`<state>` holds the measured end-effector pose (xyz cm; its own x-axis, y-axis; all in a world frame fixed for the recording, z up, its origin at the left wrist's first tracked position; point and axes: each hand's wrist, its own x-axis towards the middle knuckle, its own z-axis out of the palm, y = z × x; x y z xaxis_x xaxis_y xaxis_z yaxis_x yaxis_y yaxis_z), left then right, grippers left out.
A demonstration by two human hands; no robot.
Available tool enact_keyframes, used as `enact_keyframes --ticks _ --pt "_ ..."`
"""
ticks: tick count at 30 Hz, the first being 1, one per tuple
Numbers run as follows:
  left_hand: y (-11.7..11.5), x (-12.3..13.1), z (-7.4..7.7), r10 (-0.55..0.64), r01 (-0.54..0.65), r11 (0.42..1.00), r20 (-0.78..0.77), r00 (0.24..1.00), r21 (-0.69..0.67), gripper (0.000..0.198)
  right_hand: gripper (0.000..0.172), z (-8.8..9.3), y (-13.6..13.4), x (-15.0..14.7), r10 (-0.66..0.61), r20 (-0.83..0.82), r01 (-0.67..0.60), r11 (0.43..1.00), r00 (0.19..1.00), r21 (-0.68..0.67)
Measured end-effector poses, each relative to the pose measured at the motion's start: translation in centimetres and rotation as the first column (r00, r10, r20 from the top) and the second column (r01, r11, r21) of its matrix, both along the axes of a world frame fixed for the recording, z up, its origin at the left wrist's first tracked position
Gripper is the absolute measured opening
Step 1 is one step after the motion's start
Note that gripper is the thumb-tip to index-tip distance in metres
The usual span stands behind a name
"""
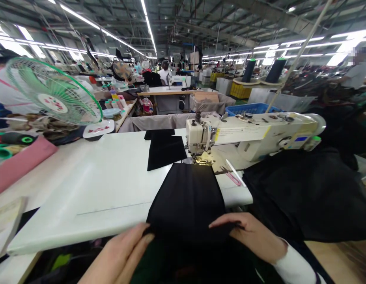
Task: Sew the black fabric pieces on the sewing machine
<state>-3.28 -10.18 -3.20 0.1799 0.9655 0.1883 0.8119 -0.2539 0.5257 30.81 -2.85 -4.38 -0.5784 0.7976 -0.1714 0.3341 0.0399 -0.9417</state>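
A black fabric panel (189,193) lies over the front edge of the white sewing table, its far end just in front of the presser foot. My left hand (126,246) pinches its near left edge between thumb and fingers. On the near right edge, my right hand (245,232) grips the same cloth, the index finger stretched along the top. Behind the panel stands a cream sewing machine (227,128), its needle area lit yellow. Another black fabric piece (165,152) rests flat to the left of the needle. The panel's lower part blends into dark clothing below.
Pink-handled thread snips (232,176) and a white pen-like stick (234,171) lie right of the needle. A large black cloth pile (307,193) covers the right side. A green fan (55,94) stands at left. Beyond are a blue basket (254,108) and thread cones (248,71).
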Motion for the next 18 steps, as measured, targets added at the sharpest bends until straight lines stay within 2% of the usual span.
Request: enact_keyframes --ticks 2,5,7,9,11,14,18 --pt "3.7 0.9 0.8 0.065 -0.066 0.997 -0.039 0.997 -0.032 0.032 0.032 -0.6 1.9 -0.6 -0.134 -0.013 0.135 0.99 0.991 0.042" --pt "10.7 2.9 1.2 0.165 -0.175 0.984 -0.183 0.969 -0.039 0.03 0.022 -1.9 5.4 -1.6 -0.313 0.043 0.297 0.93 0.949 0.214" --pt "14.9 4.0 0.7 0.177 -0.191 0.981 -0.293 0.94 -0.02 0.027 0.014 -2.7 7.6 -2.2 -0.425 0.132 0.361 0.868 0.896 0.341" --pt "18.0 4.9 -0.4 0.169 -0.184 0.983 -0.348 0.922 -0.01 0.022 0.007 -3.3 9.2 -2.7 -0.515 0.192 0.403 0.811 0.835 0.423" --pt "19.8 5.5 -1.6 0.175 -0.184 0.983 -0.349 0.921 0.008 0.014 0.005 -3.9 10.2 -3.1 -0.582 0.213 0.435 0.762 0.785 0.48" --pt "20.8 5.9 -3.1 0.208 -0.205 0.978 -0.3 0.931 0.043 0.007 0.014 -4.3 11.3 -3.6 -0.656 0.214 0.471 0.697 0.724 0.54" --pt "20.7 5.9 -3.9 0.191 -0.185 0.981 -0.152 0.97 0.048 0.008 0.02 -4.7 12.8 -4.1 -0.673 0.187 0.497 0.678 0.715 0.541"
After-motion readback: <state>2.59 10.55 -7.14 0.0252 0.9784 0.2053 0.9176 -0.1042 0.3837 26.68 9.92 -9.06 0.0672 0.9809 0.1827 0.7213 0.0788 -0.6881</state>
